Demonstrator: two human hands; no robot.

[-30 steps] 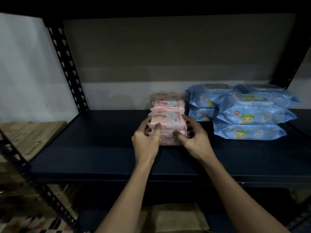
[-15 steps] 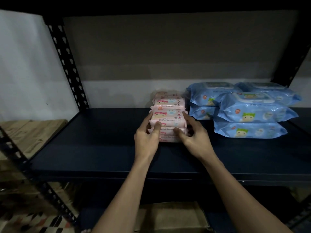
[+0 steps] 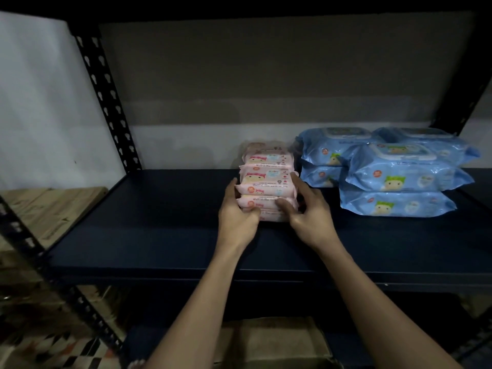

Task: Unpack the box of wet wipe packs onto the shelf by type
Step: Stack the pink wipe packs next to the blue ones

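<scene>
Head view, looking slightly down at a dark blue metal shelf (image 3: 165,230) in dim light. Near its middle sits a stack of small pink wet wipe packs (image 3: 266,182), laid flat one on another, with more pink packs stacked just behind it. The left hand (image 3: 238,217) cups the stack's left end, fingers curled round the side and thumb across the lowest front edge. The right hand (image 3: 306,211) mirrors it at the right end, fingers wrapped round the side and thumb pressing the lower front. Both hands hold the stack between them.

Each pink pack lies with its long axis running left to right, along the shelf's front edge, printed front face turned toward the viewer. Just to the right, close beside but not clearly touching, are stacks of larger blue wet wipe packs (image 3: 399,179), flat, lids upward, long axes also left to right. A cardboard box (image 3: 271,339) shows below the shelf, between the forearms.

The step appears to be squaring up the pink stack. To do it well, squeeze evenly from both ends so the soft packs line up without bulging, keep the lowest pack flat on the shelf, keep the stack apart from the blue group, and release gently so the stack does not lean.
</scene>
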